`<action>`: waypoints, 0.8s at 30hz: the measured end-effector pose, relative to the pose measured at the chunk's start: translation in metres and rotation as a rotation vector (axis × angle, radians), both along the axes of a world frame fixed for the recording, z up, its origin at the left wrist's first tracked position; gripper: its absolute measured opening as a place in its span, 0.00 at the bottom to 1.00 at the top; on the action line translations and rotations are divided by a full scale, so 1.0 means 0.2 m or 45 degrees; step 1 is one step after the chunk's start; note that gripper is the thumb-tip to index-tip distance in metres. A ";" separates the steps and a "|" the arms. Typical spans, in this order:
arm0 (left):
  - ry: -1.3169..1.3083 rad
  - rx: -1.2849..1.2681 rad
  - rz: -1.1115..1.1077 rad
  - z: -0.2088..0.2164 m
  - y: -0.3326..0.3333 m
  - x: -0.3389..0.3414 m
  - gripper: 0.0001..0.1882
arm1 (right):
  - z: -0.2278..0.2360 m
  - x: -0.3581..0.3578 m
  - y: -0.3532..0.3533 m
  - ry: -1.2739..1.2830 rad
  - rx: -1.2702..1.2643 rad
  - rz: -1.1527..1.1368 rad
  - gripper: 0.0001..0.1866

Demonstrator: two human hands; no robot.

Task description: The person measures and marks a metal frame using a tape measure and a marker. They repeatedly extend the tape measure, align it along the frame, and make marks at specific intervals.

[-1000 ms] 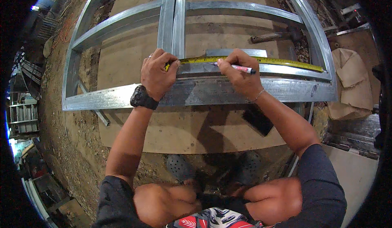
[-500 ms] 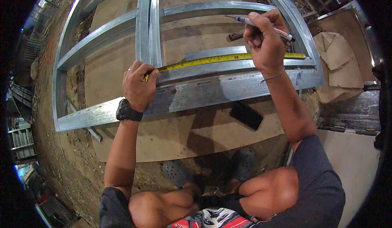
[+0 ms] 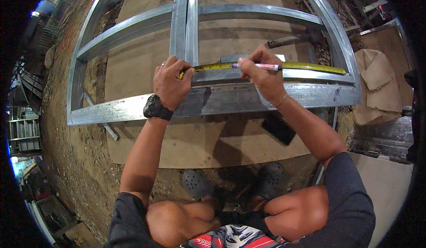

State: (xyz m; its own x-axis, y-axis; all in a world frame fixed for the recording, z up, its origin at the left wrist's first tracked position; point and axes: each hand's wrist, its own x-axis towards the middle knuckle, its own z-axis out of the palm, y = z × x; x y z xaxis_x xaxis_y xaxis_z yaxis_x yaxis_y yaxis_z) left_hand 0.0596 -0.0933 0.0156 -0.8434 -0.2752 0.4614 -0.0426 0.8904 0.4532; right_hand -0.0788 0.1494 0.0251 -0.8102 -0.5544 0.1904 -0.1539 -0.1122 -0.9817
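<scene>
A yellow tape measure (image 3: 315, 67) lies stretched along the near bar of a galvanised steel frame (image 3: 128, 104). My left hand (image 3: 172, 83) is closed on its left end, beside the frame's double middle upright (image 3: 179, 26). Held like a pen in my right hand (image 3: 267, 80), a white marker (image 3: 268, 67) points left, its dark tip end low over the tape. Whether the tip touches anything I cannot tell. The right hand covers a middle stretch of the tape. Just behind the tape rests a short flat metal strip (image 3: 228, 58).
A black phone (image 3: 278, 130) lies on the brown board (image 3: 195, 146) near my feet. Inside the frame is a rusty pipe piece (image 3: 284, 41). Folded brown sheeting (image 3: 377, 86) sits right of the frame. A thin metal bar (image 3: 111, 131) sticks out under the near left corner.
My right hand has come left and nearer, bringing the marker down from beyond the tape to over it. My left hand keeps its hold on the tape. The whole view has shifted slightly.
</scene>
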 end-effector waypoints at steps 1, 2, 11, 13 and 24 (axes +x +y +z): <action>-0.003 0.004 -0.001 0.00 0.00 0.00 0.04 | -0.03 0.01 -0.01 0.093 0.032 -0.012 0.14; -0.005 0.008 -0.002 -0.01 0.00 0.00 0.04 | -0.07 0.02 -0.02 0.187 0.064 -0.024 0.14; -0.061 0.010 0.029 0.00 0.01 0.00 0.05 | -0.13 0.05 -0.03 0.433 0.118 -0.054 0.15; -0.058 0.006 0.030 0.00 0.00 0.00 0.05 | -0.13 0.06 -0.03 0.453 0.109 -0.059 0.15; -0.053 0.011 0.007 0.01 0.00 0.00 0.04 | -0.15 0.07 -0.04 0.601 0.071 -0.067 0.14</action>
